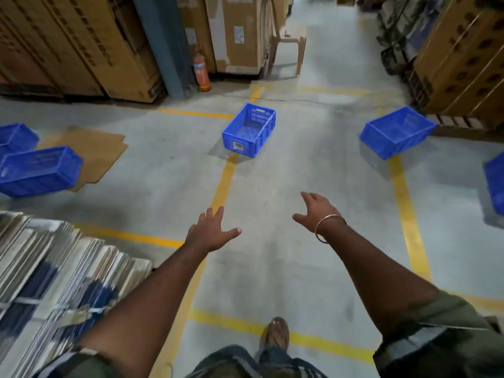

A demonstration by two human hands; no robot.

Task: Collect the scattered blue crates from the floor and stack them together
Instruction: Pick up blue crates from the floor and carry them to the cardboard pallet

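Observation:
Several blue crates lie scattered on the grey floor. One upright blue crate (pixel 249 129) stands in the middle, ahead of me on a yellow line. Another crate (pixel 396 132) sits to the right near a pallet, and a further one (pixel 496 184) is cut off at the right edge. On the left, a crate (pixel 39 170) lies partly on flat cardboard, with one more (pixel 16 136) behind it. My left hand (pixel 211 230) and my right hand (pixel 317 211) reach forward, fingers spread, holding nothing, well short of the middle crate.
Tall cardboard boxes (pixel 81 45) line the left and the right (pixel 463 64). A bundle of flattened cartons (pixel 54 274) sits at my lower left. A red fire extinguisher (pixel 201 69) stands by a steel column, a plastic chair (pixel 289 47) beyond. My foot (pixel 276 334) steps forward.

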